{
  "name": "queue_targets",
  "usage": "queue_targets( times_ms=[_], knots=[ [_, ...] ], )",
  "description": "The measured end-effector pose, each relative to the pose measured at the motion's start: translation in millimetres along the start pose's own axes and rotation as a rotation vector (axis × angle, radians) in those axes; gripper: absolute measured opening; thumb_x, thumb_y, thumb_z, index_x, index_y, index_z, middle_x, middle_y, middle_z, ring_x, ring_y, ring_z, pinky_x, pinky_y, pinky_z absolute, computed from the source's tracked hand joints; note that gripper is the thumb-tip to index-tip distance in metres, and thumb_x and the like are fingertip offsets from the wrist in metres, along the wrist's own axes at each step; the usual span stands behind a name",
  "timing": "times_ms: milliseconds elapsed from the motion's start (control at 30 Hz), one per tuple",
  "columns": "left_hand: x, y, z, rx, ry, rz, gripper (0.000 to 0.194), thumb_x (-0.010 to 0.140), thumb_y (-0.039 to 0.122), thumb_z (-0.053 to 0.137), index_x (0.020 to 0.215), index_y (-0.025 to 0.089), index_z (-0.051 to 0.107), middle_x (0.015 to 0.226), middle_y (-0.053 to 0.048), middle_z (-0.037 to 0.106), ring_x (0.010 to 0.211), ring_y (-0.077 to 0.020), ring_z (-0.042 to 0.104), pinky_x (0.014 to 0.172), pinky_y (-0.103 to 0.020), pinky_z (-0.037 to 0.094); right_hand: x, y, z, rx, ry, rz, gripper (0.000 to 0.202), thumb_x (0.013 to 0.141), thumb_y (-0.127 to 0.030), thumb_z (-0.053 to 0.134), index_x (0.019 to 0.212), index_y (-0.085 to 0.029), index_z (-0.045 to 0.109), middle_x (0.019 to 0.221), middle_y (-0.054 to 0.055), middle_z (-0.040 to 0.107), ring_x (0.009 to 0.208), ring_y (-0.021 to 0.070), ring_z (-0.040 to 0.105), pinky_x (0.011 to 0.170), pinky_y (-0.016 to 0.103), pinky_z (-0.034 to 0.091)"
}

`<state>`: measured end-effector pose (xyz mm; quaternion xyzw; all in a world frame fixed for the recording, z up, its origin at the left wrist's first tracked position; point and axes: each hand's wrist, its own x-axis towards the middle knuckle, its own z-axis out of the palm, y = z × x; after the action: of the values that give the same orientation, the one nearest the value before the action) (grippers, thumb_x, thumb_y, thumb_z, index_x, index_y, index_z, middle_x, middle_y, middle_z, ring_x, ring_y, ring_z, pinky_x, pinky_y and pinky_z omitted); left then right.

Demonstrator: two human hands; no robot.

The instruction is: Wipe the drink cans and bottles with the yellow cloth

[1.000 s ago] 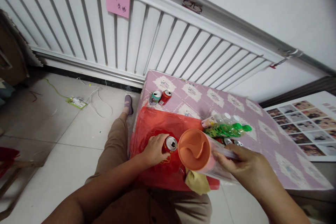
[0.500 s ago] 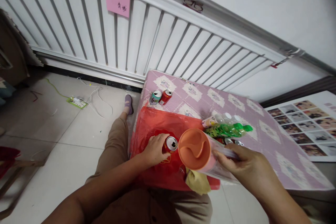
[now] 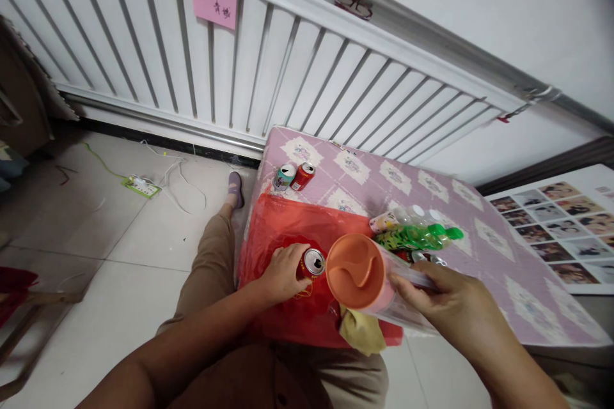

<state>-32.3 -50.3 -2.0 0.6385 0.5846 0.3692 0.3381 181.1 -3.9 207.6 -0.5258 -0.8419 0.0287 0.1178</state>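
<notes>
My left hand (image 3: 283,273) is wrapped round a red drink can (image 3: 313,263) that stands on the red plastic sheet (image 3: 275,217), its opened top facing up. Close to the can's right, a clear pitcher with an orange lid (image 3: 352,275) is tilted, lid end toward the can. My right hand (image 3: 446,297) grips the pitcher's handle; some of its fingers are hidden behind it. Whether anything pours out cannot be made out. A yellow cloth (image 3: 362,331) lies below the pitcher at the table's near edge.
A teal can (image 3: 284,177) and another red can (image 3: 302,176) stand at the table's (image 3: 398,176) far left. Several bottles with green caps (image 3: 417,236) lie behind the pitcher. A white radiator (image 3: 268,70) runs along the back. A power strip (image 3: 140,186) with cables lies on the floor.
</notes>
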Motion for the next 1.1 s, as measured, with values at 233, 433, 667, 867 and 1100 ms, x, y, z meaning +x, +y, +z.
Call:
queue_targets(
  times_ms=[233, 433, 667, 867, 1100],
  knots=[
    [-0.4, 0.2, -0.1, -0.001, 0.000, -0.003, 0.072, 0.073, 0.025, 0.073, 0.138, 0.024, 0.041, 0.141, -0.011, 0.054, 0.130, -0.0308, 0.050, 0.110, -0.051, 0.035, 0.4, 0.6, 0.5, -0.003, -0.006, -0.015, 0.045, 0.081, -0.064, 0.054, 0.064, -0.023, 0.062, 0.049, -0.001, 0.056, 0.045, 0.0140, 0.049, 0.041, 0.026, 0.034],
    [0.2, -0.1, 0.3, 0.011, -0.005, -0.007, 0.072, 0.074, 0.026, 0.073, 0.138, 0.024, 0.041, 0.142, -0.010, 0.054, 0.130, -0.0309, 0.050, 0.110, -0.051, 0.036, 1.0, 7.5, 4.4, 0.011, 0.008, -0.040, 0.045, 0.080, -0.064, 0.056, 0.062, -0.023, 0.062, 0.048, -0.001, 0.056, 0.042, 0.0138, 0.047, 0.039, 0.027, 0.034],
    [0.1, -0.4, -0.2, 0.004, -0.007, -0.003, 0.073, 0.073, 0.025, 0.074, 0.138, 0.025, 0.041, 0.142, -0.011, 0.054, 0.130, -0.0311, 0.050, 0.110, -0.051, 0.035, 0.1, 1.8, 2.5, 0.018, 0.008, -0.016, 0.043, 0.081, -0.062, 0.055, 0.062, -0.024, 0.061, 0.049, 0.000, 0.057, 0.043, 0.0145, 0.049, 0.040, 0.027, 0.035],
    [0.4, 0.5, -0.8, 0.010, -0.007, -0.001, 0.073, 0.073, 0.025, 0.073, 0.138, 0.023, 0.040, 0.142, -0.011, 0.053, 0.131, -0.0311, 0.049, 0.110, -0.051, 0.035, 1.6, 2.8, 0.6, 0.028, -0.022, -0.014, 0.038, 0.080, -0.057, 0.058, 0.064, -0.024, 0.063, 0.050, 0.002, 0.059, 0.045, 0.0165, 0.052, 0.041, 0.029, 0.036],
    [0.0, 1.8, -1.2, 0.010, -0.009, -0.004, 0.071, 0.074, 0.025, 0.073, 0.137, 0.023, 0.041, 0.141, -0.011, 0.054, 0.130, -0.0307, 0.050, 0.109, -0.051, 0.036, 0.2, -0.2, 0.7, 0.011, -0.005, -0.011, 0.045, 0.082, -0.064, 0.055, 0.067, -0.022, 0.064, 0.052, 0.001, 0.060, 0.046, 0.0150, 0.050, 0.044, 0.028, 0.037]
  ],
)
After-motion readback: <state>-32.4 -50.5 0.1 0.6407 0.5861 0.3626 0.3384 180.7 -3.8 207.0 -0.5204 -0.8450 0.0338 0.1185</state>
